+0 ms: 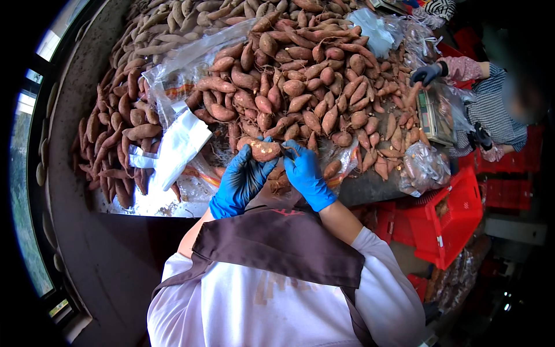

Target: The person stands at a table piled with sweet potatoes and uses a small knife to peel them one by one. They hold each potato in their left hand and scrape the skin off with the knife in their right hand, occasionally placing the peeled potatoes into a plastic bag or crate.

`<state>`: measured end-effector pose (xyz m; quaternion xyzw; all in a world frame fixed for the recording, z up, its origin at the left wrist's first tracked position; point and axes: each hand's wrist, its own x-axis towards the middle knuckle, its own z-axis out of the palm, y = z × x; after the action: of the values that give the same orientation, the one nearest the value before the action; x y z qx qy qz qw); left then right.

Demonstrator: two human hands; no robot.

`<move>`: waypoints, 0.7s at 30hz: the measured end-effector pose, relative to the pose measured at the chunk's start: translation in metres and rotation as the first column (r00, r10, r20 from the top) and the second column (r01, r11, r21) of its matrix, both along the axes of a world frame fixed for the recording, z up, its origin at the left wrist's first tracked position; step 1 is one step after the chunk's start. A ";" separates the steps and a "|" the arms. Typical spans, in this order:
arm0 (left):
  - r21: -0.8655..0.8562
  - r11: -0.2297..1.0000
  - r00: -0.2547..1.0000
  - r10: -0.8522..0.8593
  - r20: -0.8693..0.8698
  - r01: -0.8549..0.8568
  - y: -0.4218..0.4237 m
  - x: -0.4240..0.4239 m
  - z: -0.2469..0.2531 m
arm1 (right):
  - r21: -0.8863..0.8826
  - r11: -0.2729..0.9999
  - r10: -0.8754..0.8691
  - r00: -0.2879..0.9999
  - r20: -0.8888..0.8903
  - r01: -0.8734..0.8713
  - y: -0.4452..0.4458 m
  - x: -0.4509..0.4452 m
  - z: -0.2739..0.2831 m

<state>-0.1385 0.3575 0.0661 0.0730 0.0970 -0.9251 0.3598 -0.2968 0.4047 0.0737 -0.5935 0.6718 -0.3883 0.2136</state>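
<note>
My left hand (245,180), in a blue glove dirtied dark on the palm and fingers, grips a reddish-brown sweet potato (260,149) that bears pale scraped spots. Close to the root's right end, my right hand (305,171), gloved in blue too, pinches a thin brownish object (291,149). Whether that is a root tail or a small tool is too small to tell. Both hands are at the near edge of a large heap of sweet potatoes (295,89), in front of my dark apron (277,247).
White plastic bags (182,143) lie left of my hands; clear plastic sheeting (195,52) divides the heaps. At right, a co-worker's dark-gloved hand (427,73) is beside a scale (433,115). A filled clear bag (425,169) sits by red crates (451,217). Windows (32,173) line the left.
</note>
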 end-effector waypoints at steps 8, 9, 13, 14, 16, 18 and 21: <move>-0.453 0.890 0.964 0.072 0.257 0.055 -0.001 0.036 0.034 | 0.347 0.938 -0.297 0.531 0.794 0.007 0.006 -0.036 -0.018; -0.472 0.881 0.913 0.172 0.369 0.025 -0.002 0.055 0.036 | 0.343 0.939 -0.285 0.500 0.818 -0.026 0.010 -0.040 -0.009; -0.498 0.850 0.660 0.476 0.582 -0.174 0.010 0.186 -0.004 | 0.252 0.956 -0.192 0.334 0.923 -0.149 0.028 -0.064 0.001; -0.494 0.856 0.520 0.494 0.697 -0.151 0.025 0.216 -0.005 | 0.243 0.957 -0.186 0.307 0.933 -0.160 0.032 -0.067 0.001; -0.397 0.918 0.288 0.382 0.878 -0.005 0.054 0.284 -0.012 | 0.215 0.954 -0.169 0.218 0.961 -0.209 0.041 -0.076 -0.010; -0.289 0.946 -0.048 0.299 0.953 0.149 0.087 0.352 -0.042 | 0.171 0.952 -0.133 0.161 0.978 -0.255 0.042 -0.075 -0.010; -0.234 0.909 -0.669 0.413 0.619 0.345 0.115 0.384 -0.069 | 0.183 0.937 -0.137 0.168 0.976 -0.299 0.035 -0.075 -0.013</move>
<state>0.2459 0.4720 -0.0028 0.7900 -0.4827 -0.2600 0.2745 -0.3721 0.4399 0.0604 -0.1928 0.3972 -0.5453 0.7125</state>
